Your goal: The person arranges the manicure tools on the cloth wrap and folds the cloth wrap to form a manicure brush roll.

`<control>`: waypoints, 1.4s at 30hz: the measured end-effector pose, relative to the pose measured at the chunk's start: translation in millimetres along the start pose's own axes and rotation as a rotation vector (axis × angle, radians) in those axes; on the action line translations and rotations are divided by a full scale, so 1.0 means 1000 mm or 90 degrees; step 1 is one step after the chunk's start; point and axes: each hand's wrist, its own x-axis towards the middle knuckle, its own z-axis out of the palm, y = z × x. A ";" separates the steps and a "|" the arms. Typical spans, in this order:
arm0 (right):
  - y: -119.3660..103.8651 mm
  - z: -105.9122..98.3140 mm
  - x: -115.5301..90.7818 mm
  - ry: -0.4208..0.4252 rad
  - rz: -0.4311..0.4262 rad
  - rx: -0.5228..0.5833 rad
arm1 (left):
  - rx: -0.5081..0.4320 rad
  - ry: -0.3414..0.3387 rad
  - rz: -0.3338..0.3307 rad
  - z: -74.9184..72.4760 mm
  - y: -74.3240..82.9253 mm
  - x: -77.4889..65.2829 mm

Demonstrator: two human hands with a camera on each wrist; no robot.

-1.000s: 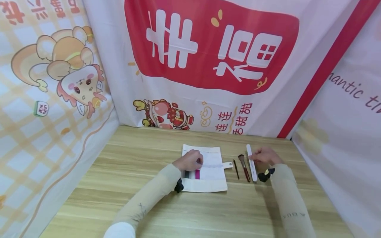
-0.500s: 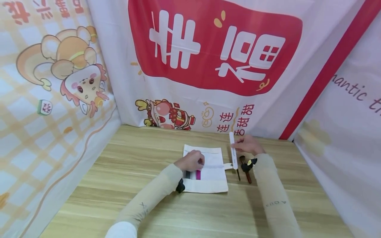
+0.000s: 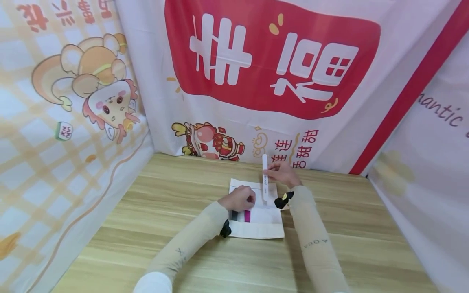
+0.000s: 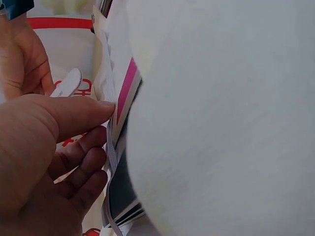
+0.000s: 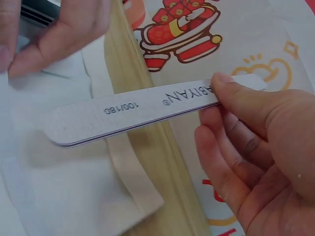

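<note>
My right hand (image 3: 283, 174) pinches a white nail file (image 5: 123, 110) between thumb and fingers, near its far end. The file slants over the white fabric pouch (image 3: 256, 231), which lies unfolded on the table. My left hand (image 3: 239, 198) is at the pouch's left side, thumb and fingers pinching its pale elastic band (image 4: 110, 83). Behind that band a magenta strip (image 4: 127, 81) and a dark flat piece (image 4: 123, 184) show. In the right wrist view, the file's rounded free end hangs over the pouch's pale inside. My right forearm hides the table just right of the pouch.
The wooden table (image 3: 165, 211) meets a printed white cloth (image 3: 227, 110) hanging at the back. Other printed cloths line the left side (image 3: 91, 134) and the right side (image 3: 421, 154).
My right hand has lifted the nail file from the right of the pouch and carried it left, over the pouch. The brush and thin dark stick are now hidden. My left hand has stayed at the pouch.
</note>
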 end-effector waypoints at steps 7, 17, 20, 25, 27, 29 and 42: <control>0.014 0.016 0.009 0.030 -0.022 0.074 | -0.013 -0.006 0.007 0.004 -0.002 0.005; 0.031 0.039 0.013 0.039 0.020 0.164 | -0.030 0.000 0.007 0.000 -0.003 -0.002; 0.033 0.043 0.012 0.035 0.036 0.152 | -0.028 0.000 0.005 0.000 -0.003 -0.002; 0.035 0.048 0.008 0.027 0.064 0.125 | -0.022 0.004 0.000 0.003 -0.005 -0.001; 0.037 0.049 0.008 0.025 0.065 0.119 | -0.017 0.008 0.003 0.004 -0.005 -0.002; 0.038 0.050 0.006 0.024 0.068 0.107 | -0.012 0.011 0.007 0.004 -0.005 -0.002; 0.036 0.047 -0.005 -0.081 0.130 0.057 | -0.012 0.019 0.022 0.000 -0.004 -0.005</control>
